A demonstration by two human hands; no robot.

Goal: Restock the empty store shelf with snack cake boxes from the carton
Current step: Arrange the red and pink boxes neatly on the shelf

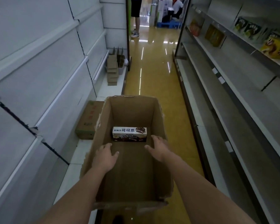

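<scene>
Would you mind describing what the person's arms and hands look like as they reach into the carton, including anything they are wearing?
Both forearms are bare right up to the bottom edge of the picture; no sleeves show. The left hand and the right hand wear no gloves, and no watch, bracelet or ring is visible on either wrist or on the fingers that show. Nails look short and unpainted, though the picture is soft.

One open carton (131,109), one snack cake box (129,134) inside, two hands, one closed carton (89,120) beside it
</scene>
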